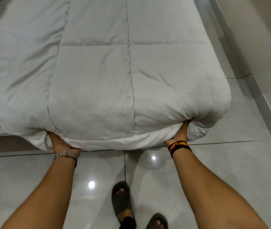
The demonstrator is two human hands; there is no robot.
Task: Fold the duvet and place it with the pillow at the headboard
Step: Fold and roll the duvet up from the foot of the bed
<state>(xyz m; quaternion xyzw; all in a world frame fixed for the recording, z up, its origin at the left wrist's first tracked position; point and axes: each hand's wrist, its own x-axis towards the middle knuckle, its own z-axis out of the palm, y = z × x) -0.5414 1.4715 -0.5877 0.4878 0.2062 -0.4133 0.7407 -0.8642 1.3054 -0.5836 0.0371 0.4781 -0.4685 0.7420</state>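
One duvet (115, 80), white, quilted, lies folded lengthwise on the bed (7, 63); its long axis runs from the near end straight away toward the top of view. Near end bulges past the bed's foot edge, over the tiled floor (214, 171). One stitched seam runs along the axis, one crosses it.

Two hands, both at the duvet's near end. Left hand (62, 142), metal watch (65, 155) at wrist, fingers buried under the near-left corner, closed on the fabric. Right hand (180, 133), striped wristband (179, 146), fingers tucked into the near-right corner fold, gripping it.

Two sandalled feet (123, 200) on the floor, below the duvet's near edge. Pillow: not visible.
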